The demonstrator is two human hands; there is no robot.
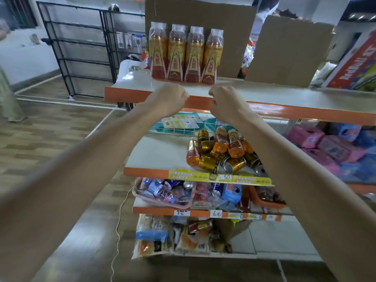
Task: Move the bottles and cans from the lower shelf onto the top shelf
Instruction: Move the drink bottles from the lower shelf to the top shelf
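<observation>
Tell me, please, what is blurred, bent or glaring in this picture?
Head view: the wide lens bows the top shelf and stretches the forearms toward the borders; head view, the four upright bottles look sharp, while the left hand, the right hand and the frame corners are soft; head view, light is even, with a pale sheen on the wooden floor.

I see the top shelf (264,96) at 12 o'clock, white with an orange front edge. Four tall bottles (186,55) stand on it in a row, side by side. Brown cardboard (284,51) stands upright behind them, and a red box (358,64) leans at 2 o'clock. The lower shelf (156,153) is under it. Gold cans (211,162) and orange bottles (236,148) lie in a heap toward its 3 o'clock side.
</observation>
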